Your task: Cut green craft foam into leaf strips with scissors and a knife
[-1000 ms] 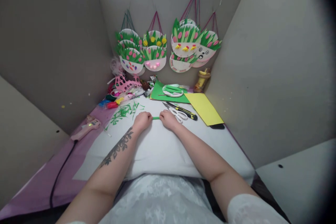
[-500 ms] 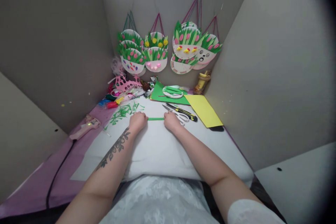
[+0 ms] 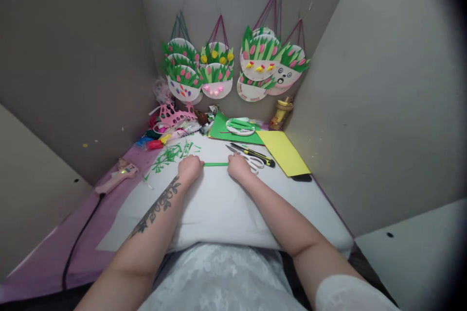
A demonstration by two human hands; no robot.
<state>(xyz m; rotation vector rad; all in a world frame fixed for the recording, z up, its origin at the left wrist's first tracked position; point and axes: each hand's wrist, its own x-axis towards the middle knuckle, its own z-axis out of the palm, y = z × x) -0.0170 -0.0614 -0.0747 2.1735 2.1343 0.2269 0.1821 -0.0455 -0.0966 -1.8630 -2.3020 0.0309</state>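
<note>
Strip (image 3: 215, 164) is gripped by closed left hand (image 3: 190, 169) and right hand (image 3: 239, 167), white covering (image 3: 219, 214) open to near edge.

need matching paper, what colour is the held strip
The strip is green, clearest in the head view.

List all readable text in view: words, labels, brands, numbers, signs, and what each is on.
None readable.
Glue gun: small lit green spot; any marks too small to read.
Cutter: any print too small to read.
Yellow cup: any label too blurred.
Hung plates: decorations, no legible lettering.
Green strip: no lettering visible.
</note>
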